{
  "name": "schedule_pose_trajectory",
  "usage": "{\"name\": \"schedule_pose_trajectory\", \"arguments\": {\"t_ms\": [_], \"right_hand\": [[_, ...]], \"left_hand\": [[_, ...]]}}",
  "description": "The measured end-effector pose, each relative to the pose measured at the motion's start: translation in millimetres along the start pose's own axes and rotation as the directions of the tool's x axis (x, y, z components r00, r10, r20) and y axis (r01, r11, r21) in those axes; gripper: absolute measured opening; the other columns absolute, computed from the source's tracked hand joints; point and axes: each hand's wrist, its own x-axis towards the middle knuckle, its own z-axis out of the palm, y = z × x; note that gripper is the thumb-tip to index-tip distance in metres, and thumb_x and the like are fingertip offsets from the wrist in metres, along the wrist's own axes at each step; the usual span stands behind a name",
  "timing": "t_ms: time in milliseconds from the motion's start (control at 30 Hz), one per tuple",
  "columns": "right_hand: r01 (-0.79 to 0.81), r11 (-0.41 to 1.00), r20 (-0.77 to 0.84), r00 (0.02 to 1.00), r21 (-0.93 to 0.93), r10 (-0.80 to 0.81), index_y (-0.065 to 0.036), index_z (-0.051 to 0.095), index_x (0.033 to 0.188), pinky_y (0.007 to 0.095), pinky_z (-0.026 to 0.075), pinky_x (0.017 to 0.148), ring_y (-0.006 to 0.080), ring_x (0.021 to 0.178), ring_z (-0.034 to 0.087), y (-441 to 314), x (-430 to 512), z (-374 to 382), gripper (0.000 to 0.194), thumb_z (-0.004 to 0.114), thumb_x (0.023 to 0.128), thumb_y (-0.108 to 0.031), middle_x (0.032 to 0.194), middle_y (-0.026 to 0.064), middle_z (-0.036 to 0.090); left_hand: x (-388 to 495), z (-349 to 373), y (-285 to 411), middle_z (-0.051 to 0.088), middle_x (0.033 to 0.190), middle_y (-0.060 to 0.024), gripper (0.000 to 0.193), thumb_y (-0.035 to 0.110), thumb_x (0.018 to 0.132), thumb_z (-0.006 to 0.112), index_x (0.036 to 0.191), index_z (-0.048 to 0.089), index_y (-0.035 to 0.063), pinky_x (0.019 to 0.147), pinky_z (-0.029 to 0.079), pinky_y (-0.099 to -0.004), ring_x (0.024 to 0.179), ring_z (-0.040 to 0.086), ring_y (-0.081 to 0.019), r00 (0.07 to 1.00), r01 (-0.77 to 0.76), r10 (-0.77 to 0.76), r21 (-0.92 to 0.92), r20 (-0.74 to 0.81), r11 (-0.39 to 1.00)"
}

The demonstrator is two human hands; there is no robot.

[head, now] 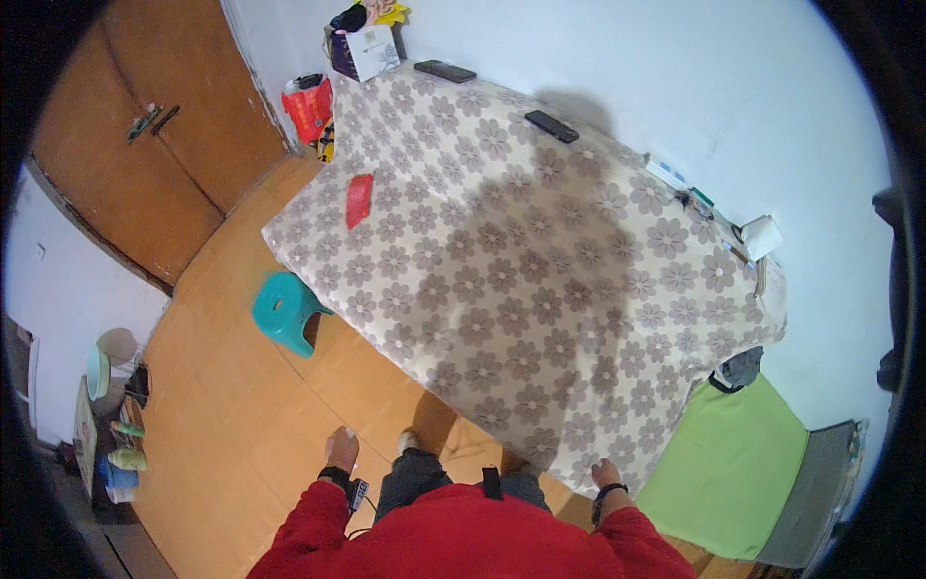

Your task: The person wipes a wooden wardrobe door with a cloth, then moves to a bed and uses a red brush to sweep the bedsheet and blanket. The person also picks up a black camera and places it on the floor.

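Observation:
My left hand (342, 449) hangs beside my left leg above the tiled floor, with a black band on the wrist; its fingers are too small to read clearly. My right hand (605, 474) is at the near edge of a table with a flower-patterned cloth (528, 318), a dark band on its wrist. Whether it touches the cloth I cannot tell. A red comb-like plastic object (359, 201) lies on the left part of the cloth. Farther back lie a black phone-like object (551, 127) and a second dark flat object (445, 71).
A teal plastic stool (283, 311) stands left of the table. A white box (372, 52) and red bag (309, 108) are at the far left corner. Pens, small items and a white tissue roll (762, 237) line the wall side. A green cloth-covered surface (723, 463) is at right.

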Motion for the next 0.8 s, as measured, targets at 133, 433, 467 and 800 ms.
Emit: {"name": "schedule_pose_trajectory", "arguments": {"t_ms": [133,433,467,800], "right_hand": [[0.097,0.979,0.098,0.992,-0.18,-0.08,-0.005,0.053,0.127,0.044,0.041,0.101,0.0363,0.117,0.052,-56.6,-35.3,31.8,0.05,0.047,0.089,-0.036,0.125,0.0209,0.056],[-0.118,0.978,0.122,0.983,-0.17,0.14,-0.001,0.065,0.107,0.0433,0.044,0.096,0.0359,0.113,0.056,-91.8,-40.7,87.8,0.044,0.046,0.086,-0.034,0.118,0.0245,0.06],[0.005,0.955,0.17,0.984,-0.296,0.048,-0.001,0.064,0.109,0.0431,0.044,0.097,0.0358,0.113,0.056,-90.8,-36.9,85.1,0.043,0.044,0.087,-0.032,0.119,0.0234,0.059],[-0.006,0.932,0.197,0.977,-0.364,0.083,-0.005,0.062,0.117,0.0433,0.044,0.098,0.0374,0.116,0.054,-272.5,55.7,105.9,0.038,0.045,0.089,-0.025,0.123,0.0231,0.058]], "left_hand": [[41.5,-45.9,-87.5,0.066,0.089,-0.0239,0.025,0.024,0.081,0.06,0.086,0.063,0.0001,0.076,0.052,-0.0475,0.087,0.064,-0.0397,0.997,-0.066,0.076,0.245,-0.031,0.967],[166.4,-97.9,-123.3,0.065,0.086,-0.0228,0.023,0.025,0.084,0.057,0.091,0.063,0.0035,0.07,0.051,-0.0466,0.08,0.063,-0.0397,0.966,-0.243,0.249,0.089,-0.067,0.966],[177.6,-100.6,-120.8,0.065,0.086,-0.0228,0.023,0.024,0.084,0.057,0.092,0.063,0.0034,0.07,0.051,-0.0465,0.08,0.063,-0.0397,0.944,-0.312,0.318,0.078,-0.083,0.947],[352.6,-148.0,-63.2,0.064,0.088,-0.0249,0.028,0.028,0.09,0.051,0.087,0.064,0.0031,0.073,0.048,-0.0522,0.082,0.061,-0.0432,0.996,-0.089,0.091,-0.124,0.014,0.988]]}}
